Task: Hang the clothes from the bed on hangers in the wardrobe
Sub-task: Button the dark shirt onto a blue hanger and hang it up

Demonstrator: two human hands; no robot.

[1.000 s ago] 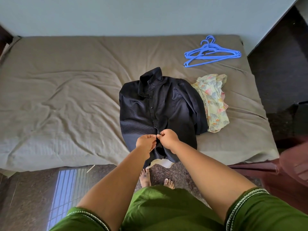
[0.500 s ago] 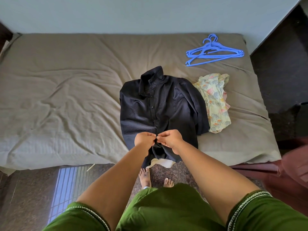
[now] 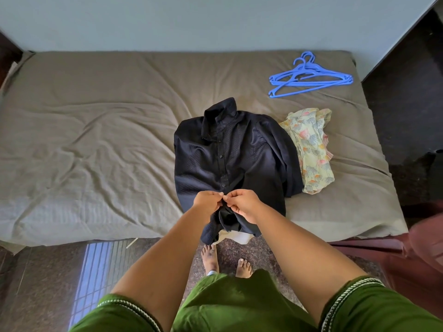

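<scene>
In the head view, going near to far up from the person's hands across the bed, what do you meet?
Left hand and right hand pinching the dark shirt's front → dark shirt → blue hangers → wall.

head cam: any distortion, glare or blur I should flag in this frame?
Head view: wide-angle bowing bends the bed edges and wall line; bright barred light patch on the floor, no glare on the black shirt; both hands and blue hangers look sharp; maroon object at right edge is blurred.
</scene>
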